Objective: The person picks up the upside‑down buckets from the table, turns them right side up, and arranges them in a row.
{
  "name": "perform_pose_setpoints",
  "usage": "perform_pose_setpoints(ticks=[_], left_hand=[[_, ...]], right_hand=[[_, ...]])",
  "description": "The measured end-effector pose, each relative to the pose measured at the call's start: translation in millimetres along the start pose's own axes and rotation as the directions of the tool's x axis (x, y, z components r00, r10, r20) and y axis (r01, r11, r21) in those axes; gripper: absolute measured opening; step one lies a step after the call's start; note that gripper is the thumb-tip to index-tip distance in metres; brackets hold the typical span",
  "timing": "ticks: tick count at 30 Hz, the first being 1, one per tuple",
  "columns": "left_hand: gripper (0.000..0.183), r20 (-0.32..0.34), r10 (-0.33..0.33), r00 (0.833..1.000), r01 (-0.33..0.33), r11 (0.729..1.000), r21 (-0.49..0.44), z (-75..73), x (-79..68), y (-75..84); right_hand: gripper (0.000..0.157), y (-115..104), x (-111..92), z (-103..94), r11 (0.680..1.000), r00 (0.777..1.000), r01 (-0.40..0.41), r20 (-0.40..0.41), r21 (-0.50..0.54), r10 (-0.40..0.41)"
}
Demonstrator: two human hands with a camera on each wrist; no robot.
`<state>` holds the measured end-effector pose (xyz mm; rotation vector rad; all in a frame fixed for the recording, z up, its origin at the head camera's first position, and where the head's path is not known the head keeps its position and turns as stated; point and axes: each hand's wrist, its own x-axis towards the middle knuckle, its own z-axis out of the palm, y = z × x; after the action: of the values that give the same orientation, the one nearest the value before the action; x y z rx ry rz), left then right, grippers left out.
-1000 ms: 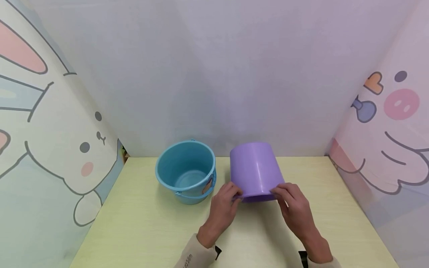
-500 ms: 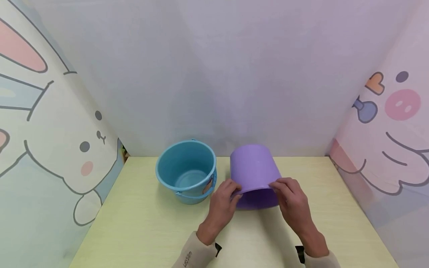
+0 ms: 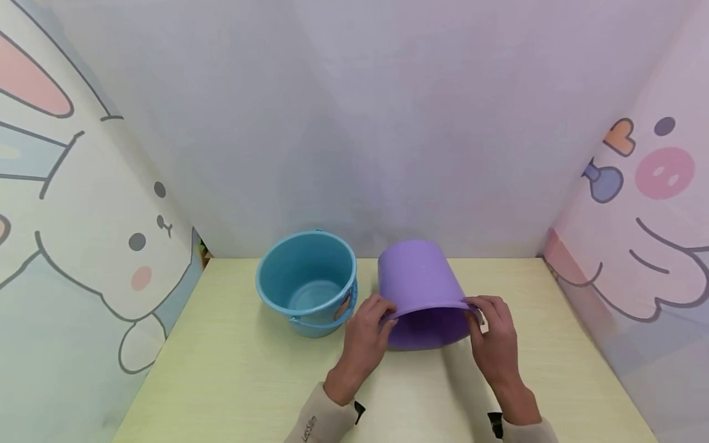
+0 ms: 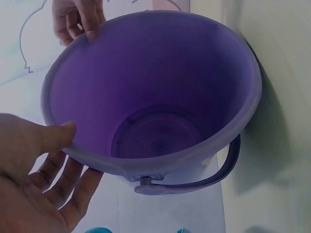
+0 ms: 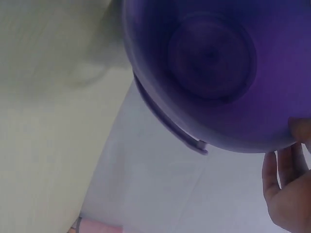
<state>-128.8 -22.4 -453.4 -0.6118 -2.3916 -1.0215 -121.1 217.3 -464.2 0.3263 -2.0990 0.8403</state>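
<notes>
A purple bucket [image 3: 416, 277] lies tilted on its side, its mouth turned toward me in the head view. My left hand [image 3: 362, 338] pinches the left part of its rim, thumb inside and fingers outside. At the opposite part of the rim, my right hand [image 3: 495, 335] holds on the same way. Inside, the round bottom [image 4: 158, 133] shows bare in the left wrist view. The bucket's purple handle [image 4: 209, 179] hangs along the outside below the rim. Left of it, a light blue bucket [image 3: 314, 329] stands upright, its handle [image 3: 327, 324] folded down at the front.
Both buckets are on a pale yellow-green tabletop [image 3: 221, 369], near the plain back wall [image 3: 354, 123]. Side panels with a cartoon rabbit [image 3: 100, 246] and a cartoon pig [image 3: 637, 246] border the table left and right.
The purple bucket's mouth has tipped upward, showing more of its inside. My right hand has shifted right along the rim and regripped; my left hand stays nearly in place. The blue bucket is unmoved.
</notes>
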Motion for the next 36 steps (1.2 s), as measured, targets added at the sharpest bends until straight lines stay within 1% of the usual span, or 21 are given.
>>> perform_pose_setpoints(ticks=[2,3,5,6,8,11,12,14,16,18,21,23,24,25,27,29,31,32,33,35,36], left_hand=[[0.024,0.004,-0.002,1.000,0.002,1.000,0.000,-0.2,0.0,0.2],[0.024,0.006,-0.001,1.000,0.001,1.000,-0.001,-0.5,0.1,0.4],[0.024,0.008,0.001,1.000,-0.001,1.000,-0.002,-0.8,0.1,0.8],[0.024,0.009,0.001,1.000,-0.001,1.000,-0.003,-1.2,0.2,1.2],[0.024,0.010,0.002,1.000,-0.002,1.000,0.001,-1.6,0.3,1.7],[0.024,0.009,0.006,1.000,-0.006,1.000,0.013,-1.9,0.7,2.0],[0.024,0.008,0.007,1.000,-0.007,1.000,0.016,-2.2,0.8,2.0],[0.024,0.007,0.013,1.000,-0.013,1.000,0.022,-2.3,1.0,1.7],[0.025,0.008,0.018,1.000,-0.019,1.000,0.021,-2.5,1.1,1.3],[0.025,0.009,0.021,1.000,-0.021,1.000,0.015,-2.5,1.3,0.8],[0.024,0.009,0.019,1.000,-0.019,1.000,0.003,-2.6,1.4,0.4],[0.024,0.008,0.015,1.000,-0.015,1.000,-0.006,-2.8,1.5,0.2],[0.023,0.008,0.014,1.000,-0.014,1.000,-0.009,-2.9,1.5,0.1],[0.023,0.007,0.013,1.000,-0.013,1.000,-0.012,-2.9,1.5,0.1],[0.021,0.004,0.012,1.000,-0.012,1.000,-0.017,-3.1,1.6,0.4],[0.021,0.001,0.013,1.000,-0.013,1.000,-0.021,-3.3,1.7,0.7],[0.021,-0.002,0.016,1.000,-0.016,1.000,-0.024,-4.0,2.0,1.0],[0.021,-0.003,0.016,1.000,-0.016,1.000,-0.024,-4.2,2.1,0.9],[0.021,-0.002,0.016,1.000,-0.017,1.000,-0.024,-4.4,2.2,0.6],[0.020,-0.006,0.023,1.000,-0.023,0.999,-0.027,-4.6,2.5,-0.4],[0.020,-0.010,0.028,1.000,-0.028,0.999,-0.029,-4.7,2.6,-0.9]], right_hand=[[0.040,4.2,-6.0,0.0,0.997,0.997,-0.078,-0.025,-0.007,0.078],[0.042,5.8,-9.6,0.0,0.992,0.992,-0.125,-0.038,-0.008,0.124],[0.046,8.7,-16.9,0.9,0.974,0.972,-0.226,-0.066,-0.006,0.225],[0.049,9.9,-20.5,1.5,0.959,0.956,-0.284,-0.075,-0.002,0.283],[0.054,11.8,-27.5,3.1,0.916,0.913,-0.401,-0.079,0.016,0.401],[0.056,13.9,-36.7,5.7,0.828,0.827,-0.559,-0.034,0.054,0.561],[0.056,14.7,-39.3,6.7,0.797,0.798,-0.600,-0.012,0.067,0.602],[0.055,15.5,-43.7,7.9,0.743,0.748,-0.663,0.041,0.089,0.663],[0.053,16.5,-47.3,8.7,0.695,0.701,-0.713,0.099,0.092,0.706],[0.052,18.0,-50.6,9.5,0.661,0.665,-0.746,0.159,0.084,0.730],[0.047,21.2,-55.3,11.3,0.596,0.603,-0.795,0.259,0.115,0.754],[0.041,23.4,-57.7,12.8,0.549,0.563,-0.823,0.345,0.147,0.751],[0.038,24.1,-58.5,13.3,0.519,0.539,-0.839,0.387,0.163,0.748],[0.035,24.5,-59.1,13.6,0.494,0.523,-0.849,0.422,0.185,0.741],[0.030,25.2,-59.7,14.1,0.446,0.481,-0.874,0.487,0.195,0.729],[0.028,25.3,-59.3,14.3,0.409,0.454,-0.888,0.527,0.208,0.718],[0.027,25.0,-58.6,14.8,0.382,0.438,-0.898,0.545,0.220,0.715],[0.026,24.8,-58.3,14.8,0.373,0.431,-0.901,0.548,0.221,0.717],[0.026,24.6,-58.0,14.9,0.370,0.433,-0.900,0.545,0.228,0.718],[0.025,24.8,-58.6,15.1,0.371,0.449,-0.893,0.533,0.254,0.717],[0.024,25.4,-59.2,15.2,0.376,0.464,-0.886,0.524,0.271,0.714]])
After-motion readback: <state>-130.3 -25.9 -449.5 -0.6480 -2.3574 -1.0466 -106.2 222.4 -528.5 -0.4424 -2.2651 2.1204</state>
